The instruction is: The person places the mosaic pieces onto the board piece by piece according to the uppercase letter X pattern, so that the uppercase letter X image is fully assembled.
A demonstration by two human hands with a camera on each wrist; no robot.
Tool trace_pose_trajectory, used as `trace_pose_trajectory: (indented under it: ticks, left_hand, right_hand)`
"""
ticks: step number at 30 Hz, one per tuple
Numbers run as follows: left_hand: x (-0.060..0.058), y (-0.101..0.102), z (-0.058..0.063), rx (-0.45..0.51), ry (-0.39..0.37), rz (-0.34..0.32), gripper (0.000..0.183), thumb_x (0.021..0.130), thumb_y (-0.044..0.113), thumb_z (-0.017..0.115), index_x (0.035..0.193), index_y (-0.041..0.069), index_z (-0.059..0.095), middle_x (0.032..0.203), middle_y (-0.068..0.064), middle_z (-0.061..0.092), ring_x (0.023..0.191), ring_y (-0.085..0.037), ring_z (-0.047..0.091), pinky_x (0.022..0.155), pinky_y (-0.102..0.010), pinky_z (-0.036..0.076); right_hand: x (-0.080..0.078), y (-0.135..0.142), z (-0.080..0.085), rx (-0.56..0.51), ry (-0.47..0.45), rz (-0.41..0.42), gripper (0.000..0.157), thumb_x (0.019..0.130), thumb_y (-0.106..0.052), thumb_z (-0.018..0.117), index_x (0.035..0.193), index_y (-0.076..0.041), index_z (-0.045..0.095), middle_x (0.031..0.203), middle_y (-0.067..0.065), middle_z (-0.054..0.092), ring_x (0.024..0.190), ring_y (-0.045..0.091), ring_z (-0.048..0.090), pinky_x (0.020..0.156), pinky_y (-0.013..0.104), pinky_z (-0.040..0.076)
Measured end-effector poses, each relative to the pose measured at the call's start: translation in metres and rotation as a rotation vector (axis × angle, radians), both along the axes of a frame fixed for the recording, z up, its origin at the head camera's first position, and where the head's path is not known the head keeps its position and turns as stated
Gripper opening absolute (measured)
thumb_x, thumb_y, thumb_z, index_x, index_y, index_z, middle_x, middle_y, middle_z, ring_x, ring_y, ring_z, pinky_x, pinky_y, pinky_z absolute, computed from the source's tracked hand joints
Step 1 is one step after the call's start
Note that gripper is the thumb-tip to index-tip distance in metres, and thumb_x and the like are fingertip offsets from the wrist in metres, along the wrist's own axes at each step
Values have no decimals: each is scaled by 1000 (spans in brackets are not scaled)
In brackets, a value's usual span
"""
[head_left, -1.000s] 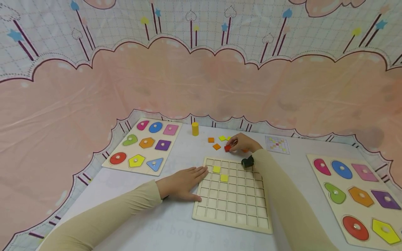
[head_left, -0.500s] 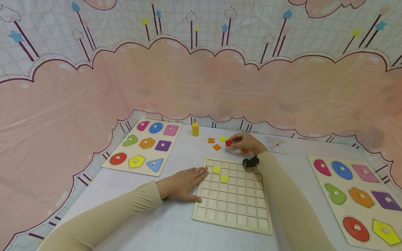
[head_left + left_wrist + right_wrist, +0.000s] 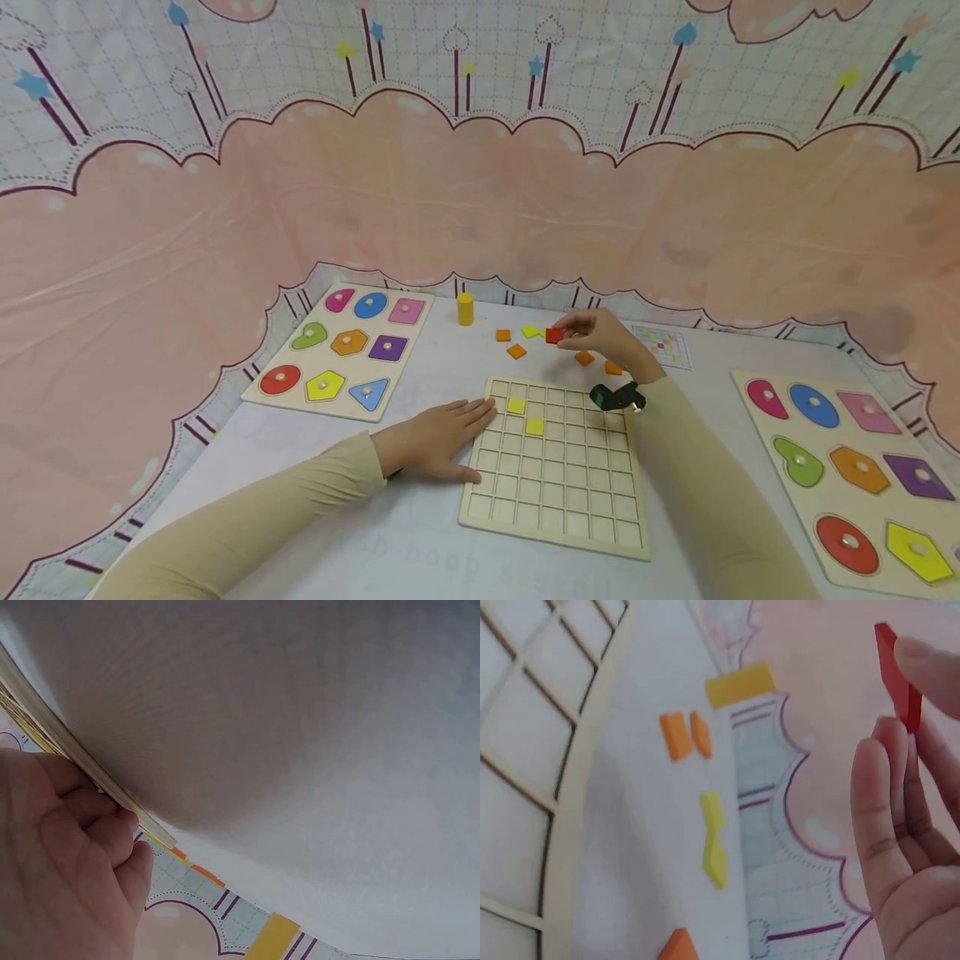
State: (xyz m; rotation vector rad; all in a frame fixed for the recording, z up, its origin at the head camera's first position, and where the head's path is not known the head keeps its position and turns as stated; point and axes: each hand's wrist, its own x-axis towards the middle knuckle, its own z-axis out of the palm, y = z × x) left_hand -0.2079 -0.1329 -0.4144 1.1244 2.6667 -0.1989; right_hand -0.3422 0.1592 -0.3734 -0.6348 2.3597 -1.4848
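Observation:
A red square tile (image 3: pixel 554 335) is pinched between the thumb and fingers of my right hand (image 3: pixel 606 335), lifted above the table past the board's far edge. In the right wrist view the same red tile (image 3: pixel 897 679) stands on edge in the grip. My left hand (image 3: pixel 438 440) lies flat with fingers spread, touching the left edge of the wooden grid board (image 3: pixel 555 492). Two yellow tiles sit in the board's cells, one (image 3: pixel 516 406) near the upper left and another (image 3: pixel 535 427) diagonally below it. The left wrist view shows the fingers against the board's edge (image 3: pixel 97 780).
Behind the board lie loose orange tiles (image 3: pixel 516 352) and yellow tiles (image 3: pixel 529 332). A yellow cylinder (image 3: pixel 465 309) stands at the back. A printed pattern card (image 3: pixel 660 347) lies back right. Shape puzzle boards flank the grid, one left (image 3: pixel 337 392) and one right (image 3: pixel 806 508).
My right hand has lifted the red tile off the table and drawn it slightly right, uncovering orange tiles beneath. The left hand has stayed on the board's edge.

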Motion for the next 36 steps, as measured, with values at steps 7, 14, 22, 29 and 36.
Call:
trace_pose_trajectory:
  ticks: [7,14,22,29,36]
  left_hand:
    - [-1,1,-1,-1,-4,2,94,85,71,40,152,11,12,160,-3,10,148,-17,11,120,-34,17]
    - [-2,2,2,6,-4,-6,94,85,71,40,152,11,13,160,-4,11,148,-18,12,120,-35,18]
    - [-3,2,3,4,-6,-4,94,86,70,41,152,10,12,160,-5,10,148,-19,11,120,-35,17]
    - [-3,1,3,16,-15,-4,94,86,70,42,152,9,14,160,-6,11,148,-19,12,120,-35,17]
    - [-3,0,0,22,-7,-7,94,85,70,43,152,10,15,160,-5,12,147,-19,13,120,-36,18]
  right_hand:
    - [31,0,5,-83,-14,39,34,79,-5,73,107,10,62,79,-4,64,69,8,58,65,21,52]
    - [59,2,-8,-24,-20,47,35,77,-10,76,106,6,65,83,-2,65,73,8,60,70,21,53]
    - [79,6,-22,40,-14,62,32,75,-11,78,102,3,68,82,1,66,71,9,60,67,21,53]
    - [90,7,-33,52,-30,89,30,75,-10,78,99,5,69,84,7,66,71,9,59,66,19,53]
    - [94,4,-41,129,-8,158,29,71,-13,81,94,0,70,79,6,66,68,9,60,62,20,53]
